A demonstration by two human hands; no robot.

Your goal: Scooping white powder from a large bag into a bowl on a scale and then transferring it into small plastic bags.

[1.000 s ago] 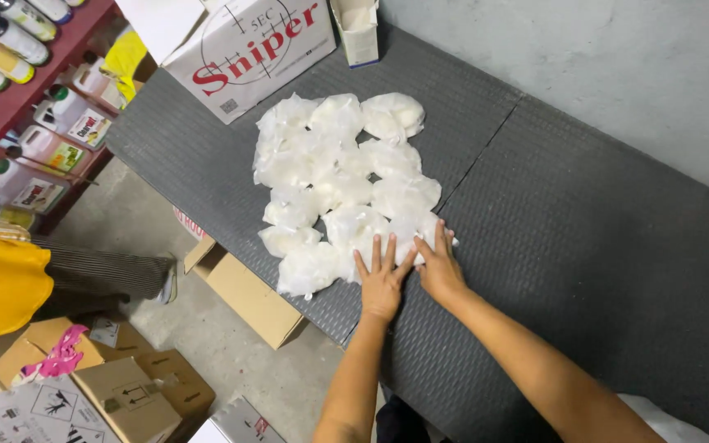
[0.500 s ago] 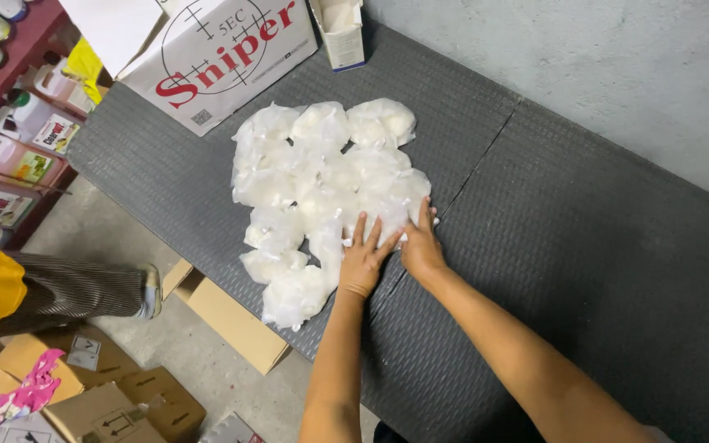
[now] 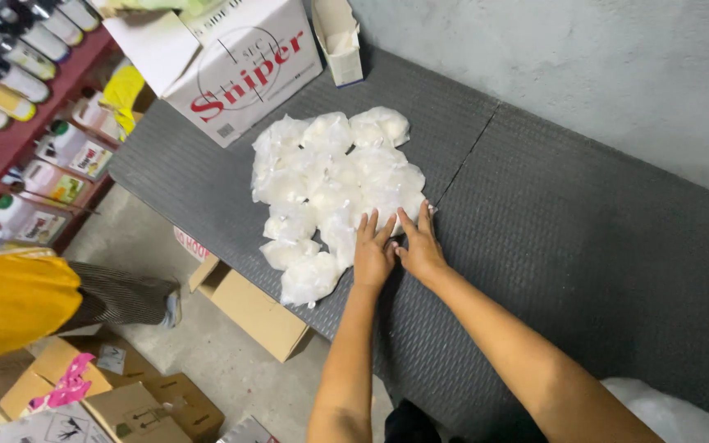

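Head view: both hands, left hand point(image 3: 373, 256) and right hand point(image 3: 420, 250), flat at white bag cluster point(image 3: 330, 180) edge.

About 13 white bags point(image 3: 330, 176), 2 hands point(image 3: 395, 250), 1 printed box point(image 3: 235, 61), 1 small carton point(image 3: 340, 41).

Even, soft daylight — faint shadows, sharp centre, slight wide-angle stretch at edges.

My 1 head camera looks steeply down from above at the dark table point(image 3: 584, 246), fairly near, arms entering from below.
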